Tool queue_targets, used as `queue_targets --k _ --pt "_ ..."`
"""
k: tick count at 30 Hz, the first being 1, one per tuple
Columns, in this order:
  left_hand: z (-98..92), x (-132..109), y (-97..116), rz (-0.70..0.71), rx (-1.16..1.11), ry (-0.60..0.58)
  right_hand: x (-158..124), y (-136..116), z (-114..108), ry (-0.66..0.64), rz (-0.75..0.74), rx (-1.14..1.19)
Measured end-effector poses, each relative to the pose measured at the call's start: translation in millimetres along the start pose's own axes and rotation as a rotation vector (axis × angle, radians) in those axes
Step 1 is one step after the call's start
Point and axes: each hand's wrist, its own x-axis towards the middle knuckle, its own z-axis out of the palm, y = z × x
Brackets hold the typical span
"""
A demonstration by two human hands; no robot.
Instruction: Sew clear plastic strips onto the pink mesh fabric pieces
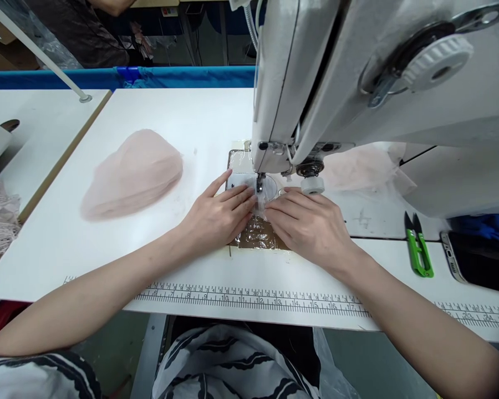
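Note:
A sewing machine [286,83] stands over the white table, its presser foot [260,182] low above the needle plate. A small piece of thin, sheer fabric [260,208] lies just in front of the foot, partly covered by fingers. From the left, my left hand [227,213] lies flat with fingers stretched out, its tips touching the fabric beside the foot. My right hand [307,224] is on the other side, fingers together and bent at the fabric's right edge, appearing to pinch it. Its thumb is mostly hidden.
Sheer pink fabric pieces [135,174] lie stacked on the left. More pink fabric [357,166] sits under the machine arm. Green thread snips [419,249] and a phone [482,260] are at right. A printed ruler [241,299] runs along the front edge. Another person [83,33] is beyond the table.

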Motion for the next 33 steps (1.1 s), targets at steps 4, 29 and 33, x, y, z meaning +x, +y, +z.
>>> queue_targets --k 4,29,33 --pt "2.1 0.6 -1.7 -0.01 0.003 0.006 0.7 1.1 0.7 -0.005 0.005 0.003" --pt "0.5 0.8 -3.6 -0.011 0.007 0.024 -1.6 1.5 2.3 -0.073 0.075 -0.005" --pt "2.8 3.8 -6.4 -0.026 0.015 0.019 -0.4 1.1 3.6 -0.07 0.081 -0.041"
